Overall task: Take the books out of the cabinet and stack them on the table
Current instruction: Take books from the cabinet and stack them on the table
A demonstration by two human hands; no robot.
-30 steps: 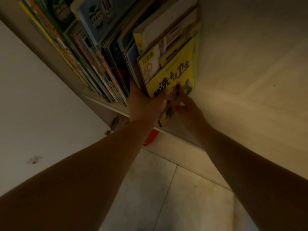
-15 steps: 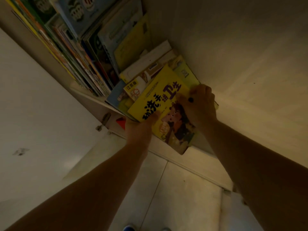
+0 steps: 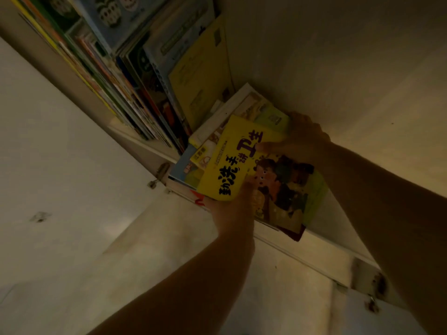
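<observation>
A small pile of thin picture books [image 3: 242, 151] lies tilted flat at the front edge of the cabinet shelf, half out over it. On top is a yellow book [image 3: 232, 165] with large dark characters and a cartoon picture. My left hand [image 3: 232, 209] grips the pile at its near lower edge, thumb on the yellow cover. My right hand [image 3: 300, 139] clasps its far right edge, thumb over the cover. Further in on the shelf a row of upright books [image 3: 135, 97] leans to the left.
The cabinet's pale inner wall [image 3: 338, 68] rises on the right. An open white door [image 3: 48, 153] stands to the left, with a hinge [image 3: 162, 170] at the shelf edge. Below is a light tiled floor [image 3: 169, 250]. A second hinge [image 3: 377, 286] sits lower right.
The pile, upright against the cabinet wall one second ago, has been tipped flat and drawn outward past the shelf edge. Both hands now hold it by its sides.
</observation>
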